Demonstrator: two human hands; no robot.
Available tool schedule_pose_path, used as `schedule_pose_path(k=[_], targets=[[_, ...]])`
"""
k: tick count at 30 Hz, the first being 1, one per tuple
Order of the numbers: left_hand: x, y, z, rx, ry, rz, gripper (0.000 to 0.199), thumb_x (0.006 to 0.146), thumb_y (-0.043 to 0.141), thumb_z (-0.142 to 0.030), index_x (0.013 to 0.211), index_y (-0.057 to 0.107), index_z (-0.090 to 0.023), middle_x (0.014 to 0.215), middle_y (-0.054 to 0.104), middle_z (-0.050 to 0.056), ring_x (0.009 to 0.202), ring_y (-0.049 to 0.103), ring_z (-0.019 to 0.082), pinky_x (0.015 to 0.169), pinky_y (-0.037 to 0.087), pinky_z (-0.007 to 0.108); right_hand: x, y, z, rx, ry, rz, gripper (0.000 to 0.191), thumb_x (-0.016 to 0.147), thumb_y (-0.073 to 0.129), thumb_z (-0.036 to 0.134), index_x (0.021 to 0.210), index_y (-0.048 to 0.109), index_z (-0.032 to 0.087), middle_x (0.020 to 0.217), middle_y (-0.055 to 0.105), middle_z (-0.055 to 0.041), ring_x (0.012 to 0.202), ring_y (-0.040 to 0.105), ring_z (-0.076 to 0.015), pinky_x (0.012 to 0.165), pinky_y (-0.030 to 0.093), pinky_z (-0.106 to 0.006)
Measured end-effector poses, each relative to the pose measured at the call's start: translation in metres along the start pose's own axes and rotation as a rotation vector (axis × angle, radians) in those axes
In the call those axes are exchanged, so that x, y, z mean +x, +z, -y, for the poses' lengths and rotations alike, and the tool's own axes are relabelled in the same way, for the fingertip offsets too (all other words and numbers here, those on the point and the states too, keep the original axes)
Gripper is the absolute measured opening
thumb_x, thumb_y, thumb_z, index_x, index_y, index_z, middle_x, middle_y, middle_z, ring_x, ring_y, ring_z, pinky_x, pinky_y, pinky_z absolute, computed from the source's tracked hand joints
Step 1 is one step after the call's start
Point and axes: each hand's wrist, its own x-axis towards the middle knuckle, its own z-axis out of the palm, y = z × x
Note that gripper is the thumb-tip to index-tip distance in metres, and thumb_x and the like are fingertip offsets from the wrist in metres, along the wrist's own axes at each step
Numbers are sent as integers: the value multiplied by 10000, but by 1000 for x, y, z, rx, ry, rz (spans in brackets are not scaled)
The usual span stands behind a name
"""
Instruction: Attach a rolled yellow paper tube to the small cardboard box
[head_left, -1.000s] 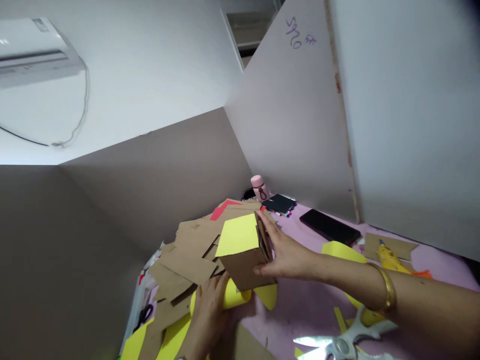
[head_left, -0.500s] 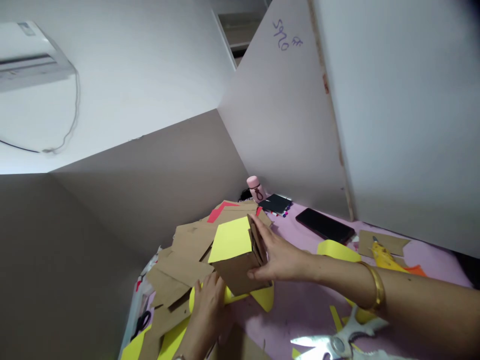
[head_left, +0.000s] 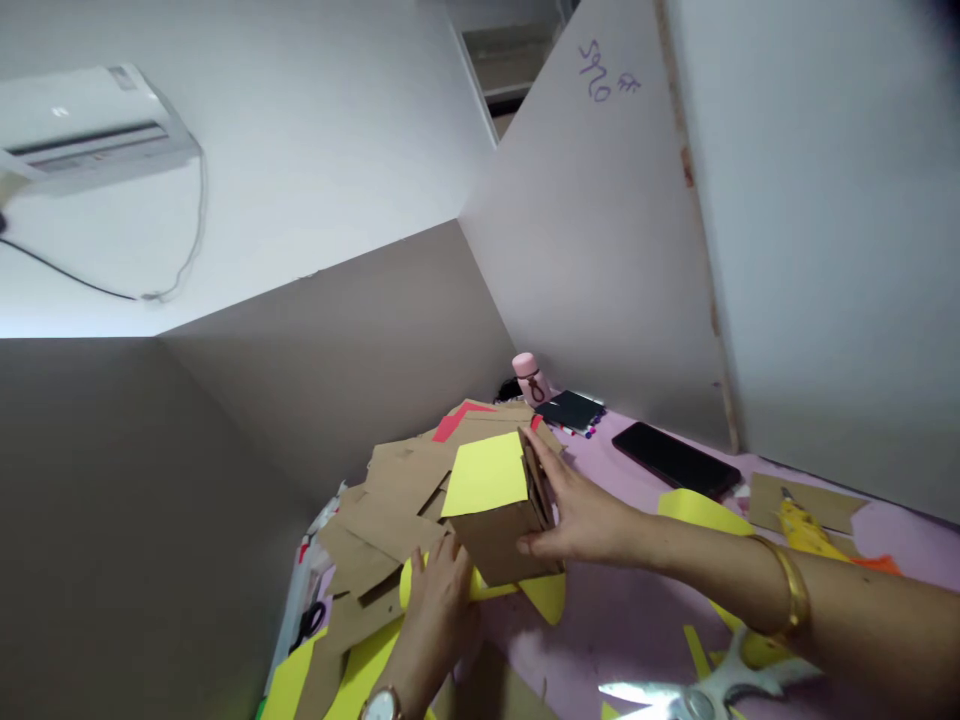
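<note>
A small cardboard box (head_left: 501, 545) with yellow paper on its top face sits tilted in the middle of the head view. My right hand (head_left: 574, 508) grips its right side, fingers at the upper edge and thumb lower on the front. Just left of the box, my left hand (head_left: 441, 598) has its fingers curled over a yellow paper piece (head_left: 407, 583); the fingertips are partly hidden. A yellow paper flap (head_left: 547, 598) sticks out beneath the box. Silver scissors (head_left: 701, 700) lie near my right forearm, cut off by the lower picture edge.
Cardboard pieces (head_left: 401, 490) are heaped behind and left of the box. A black phone (head_left: 675, 460), a pink bottle (head_left: 531, 380) and a dark flat item (head_left: 571, 411) lie toward the partition. On the right are a yellow glue gun (head_left: 810, 525) and curved yellow paper (head_left: 705, 508).
The whole view has shifted, so everything appears a little further right. Both hands keep about the same place on the box and yellow paper. More of the left wrist's watch shows.
</note>
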Motion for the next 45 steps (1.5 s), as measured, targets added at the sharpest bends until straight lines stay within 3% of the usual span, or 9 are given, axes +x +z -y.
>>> schedule_pose_path(k=[5, 12, 19, 26, 35, 45], targets=[[-5, -4, -1, -108, 17, 1, 727, 592, 421, -24, 1282, 464, -249, 1297, 536, 114, 1225, 432, 289, 1019, 216, 614, 0, 5, -5, -1, -20, -36, 1233, 577, 773, 254, 1474, -71, 197, 1555, 148, -176, 1419, 149, -312, 1135, 177, -522], [-11, 0, 1, -139, 39, -22, 786, 573, 436, -47, 1316, 401, -302, 1251, 547, 76, 1170, 461, 284, 1011, 216, 651, -4, 9, -8, 47, -30, -38, 1166, 614, 728, 218, 1473, -61, 225, 1536, 224, -172, 1391, 237, -331, 1100, 236, -569], [-14, 2, 0, -135, 48, -37, 798, 593, 464, -80, 1356, 343, -280, 1188, 555, 92, 1112, 483, 286, 1001, 260, 621, -6, 11, -12, 59, 8, -25, 1144, 643, 711, 268, 1473, -74, 222, 1556, 176, -152, 1412, 179, -329, 1112, 220, -560], [-14, 4, 0, -137, 56, -44, 834, 576, 492, -93, 1368, 319, -289, 1159, 562, 101, 1092, 493, 294, 995, 253, 643, -8, 12, -12, 53, 30, -37, 1116, 667, 695, 268, 1477, -73, 243, 1514, 284, -172, 1331, 368, -364, 1061, 327, -560], [-19, -10, 3, -114, 41, -68, 779, 628, 480, -63, 1352, 322, -300, 1117, 557, 83, 1080, 489, 281, 999, 251, 638, -10, 11, -12, 48, 13, -6, 1136, 675, 699, 321, 1469, -111, 257, 1551, 199, -144, 1405, 207, -331, 1082, 317, -532], [-19, -11, -1, -134, 87, -114, 711, 621, 450, -57, 1299, 371, -260, 1093, 549, 86, 1064, 494, 277, 984, 273, 646, -10, 13, -8, 145, 94, 20, 1134, 670, 684, 413, 1456, -121, 275, 1562, 131, -123, 1365, 300, -353, 1029, 394, -534]])
